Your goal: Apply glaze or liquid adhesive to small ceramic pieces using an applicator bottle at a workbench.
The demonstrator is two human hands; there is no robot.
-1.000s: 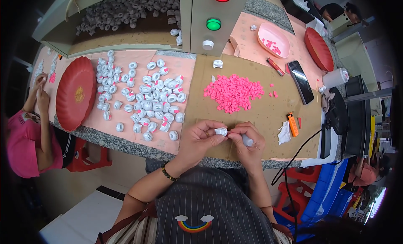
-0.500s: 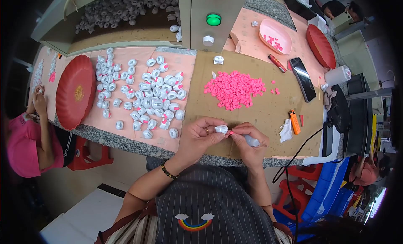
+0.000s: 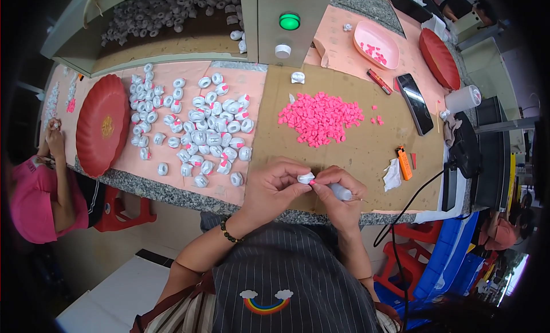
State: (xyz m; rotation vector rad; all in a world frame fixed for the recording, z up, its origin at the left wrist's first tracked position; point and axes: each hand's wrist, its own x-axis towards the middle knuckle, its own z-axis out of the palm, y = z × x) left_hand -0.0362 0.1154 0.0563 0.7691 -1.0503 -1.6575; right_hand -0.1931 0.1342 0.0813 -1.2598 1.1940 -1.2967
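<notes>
My left hand (image 3: 274, 188) is closed, its thumb and fingertips pinching a small white figure-like piece (image 3: 305, 177). At the piece's lower right side, a tiny pink piece (image 3: 312, 183) touches it, pressed by the thumb and finger of my right hand (image 3: 344, 210). A small translucent bottle (image 3: 341, 192) with a thin needle tip is also tucked in my right hand's fingers. Beyond my hands lies a heap of small pink pieces (image 3: 321, 120) on brown cardboard (image 3: 269, 152). Many white pieces (image 3: 213, 139), several with pink parts on them, stand to the left.
A red scalloped tray (image 3: 86, 126) is at the left, near another person in pink (image 3: 40, 201). At the right are an orange lighter (image 3: 404, 163), a crumpled tissue (image 3: 392, 176), a phone (image 3: 415, 104) and a pink dish (image 3: 375, 32). A machine with a green light (image 3: 289, 21) stands behind.
The pink piece in my right fingertips now sits tight against the white piece, which has tilted a little. Both hands stay nearly in place. The view has shifted slightly.
</notes>
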